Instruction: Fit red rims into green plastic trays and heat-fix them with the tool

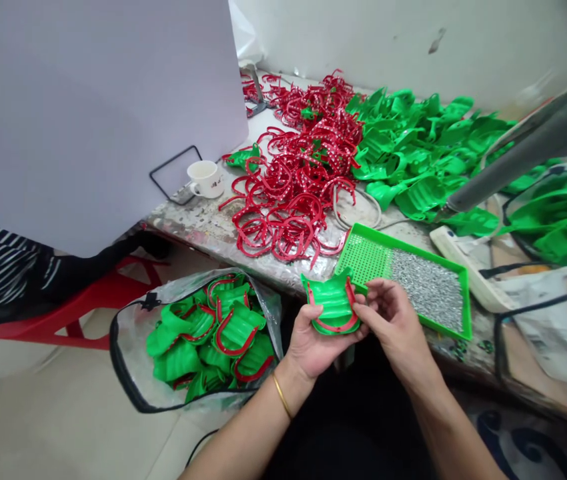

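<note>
Left hand (317, 347) grips a green plastic piece (332, 301) fitted with a red plastic band (334, 327), held just off the bench's (183, 223) front edge, right hand's (394, 327) fingers pinched on the band's end, beside a green tray (443, 327).

Left hand (319, 345) cups green plastic piece (333, 300) with red band (336, 327) — right hand (391, 317) holding edge

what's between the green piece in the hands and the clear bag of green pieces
Nothing visible. The green plastic piece with its red band sits in the left hand and right hand, and the open clear bag lies just down to the left, with only open space between.
</note>
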`<state>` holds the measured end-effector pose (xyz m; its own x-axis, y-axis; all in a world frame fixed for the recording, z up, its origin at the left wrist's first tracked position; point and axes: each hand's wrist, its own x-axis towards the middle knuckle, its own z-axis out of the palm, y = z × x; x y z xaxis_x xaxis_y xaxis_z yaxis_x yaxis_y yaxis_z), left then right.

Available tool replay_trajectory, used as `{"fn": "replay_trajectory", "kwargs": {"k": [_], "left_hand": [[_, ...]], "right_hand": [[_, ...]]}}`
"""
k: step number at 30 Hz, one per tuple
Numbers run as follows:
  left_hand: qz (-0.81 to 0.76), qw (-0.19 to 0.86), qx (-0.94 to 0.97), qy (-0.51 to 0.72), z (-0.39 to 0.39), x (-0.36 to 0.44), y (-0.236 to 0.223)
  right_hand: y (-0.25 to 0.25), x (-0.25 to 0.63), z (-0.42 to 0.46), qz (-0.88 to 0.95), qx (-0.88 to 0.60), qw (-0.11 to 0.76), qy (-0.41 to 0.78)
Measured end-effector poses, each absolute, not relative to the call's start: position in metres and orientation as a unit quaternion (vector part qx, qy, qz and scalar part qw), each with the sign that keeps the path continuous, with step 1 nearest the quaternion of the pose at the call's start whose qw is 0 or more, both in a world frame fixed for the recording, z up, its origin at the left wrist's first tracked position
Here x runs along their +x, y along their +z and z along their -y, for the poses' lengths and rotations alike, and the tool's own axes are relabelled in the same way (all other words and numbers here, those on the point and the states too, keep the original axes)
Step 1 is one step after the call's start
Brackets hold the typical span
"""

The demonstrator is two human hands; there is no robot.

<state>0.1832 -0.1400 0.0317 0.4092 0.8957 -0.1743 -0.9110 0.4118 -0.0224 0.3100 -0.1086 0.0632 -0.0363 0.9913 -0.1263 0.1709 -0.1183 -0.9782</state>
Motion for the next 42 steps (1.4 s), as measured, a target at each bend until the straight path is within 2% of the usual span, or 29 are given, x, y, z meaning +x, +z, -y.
{"fn": "replay_trajectory", "kwargs": {"k": [3,6,8,9,12,14,16,20,26,28,33,42], "left_hand": [[-0.065,0.839,-0.067,0.537,0.142,0.184,0.026],[-0.082,0.84,-0.066,0.532,0.144,0.183,0.019],[-0.095,0.849,-0.054,0.517,0.144,0.183,0.015],[-0.096,0.854,-0.045,0.509,0.144,0.183,0.013],[-0.093,0.866,-0.025,0.49,0.144,0.185,0.01],[-0.089,0.872,-0.024,0.48,0.143,0.188,0.009],[-0.084,0.881,-0.027,0.466,0.142,0.192,0.008],[-0.067,0.894,-0.045,0.441,0.14,0.195,0.009],[-0.066,0.895,-0.052,0.438,0.139,0.194,0.011],[-0.066,0.895,-0.049,0.438,0.139,0.195,0.011],[-0.057,0.901,-0.062,0.426,0.137,0.194,0.011],[-0.059,0.907,-0.06,0.412,0.135,0.191,0.005]], "right_hand": [[0.058,0.312,0.111,0.52,-0.553,0.404,0.511],[0.06,0.323,0.11,0.548,-0.537,0.349,0.537],[0.07,0.334,0.1,0.574,-0.553,0.348,0.493],[0.076,0.341,0.091,0.577,-0.574,0.388,0.432],[0.1,0.361,0.05,0.528,-0.59,0.589,0.162],[0.115,0.371,0.013,0.526,-0.541,0.648,0.108],[0.127,0.379,-0.024,0.536,-0.521,0.652,0.127],[0.146,0.38,-0.066,0.59,-0.457,0.61,0.266],[0.169,0.362,-0.056,0.601,-0.403,0.515,0.46],[0.169,0.348,-0.049,0.603,-0.396,0.52,0.458],[0.141,0.308,-0.046,0.564,-0.406,0.614,0.374],[0.087,0.279,-0.06,0.529,-0.454,0.618,0.362]]}}
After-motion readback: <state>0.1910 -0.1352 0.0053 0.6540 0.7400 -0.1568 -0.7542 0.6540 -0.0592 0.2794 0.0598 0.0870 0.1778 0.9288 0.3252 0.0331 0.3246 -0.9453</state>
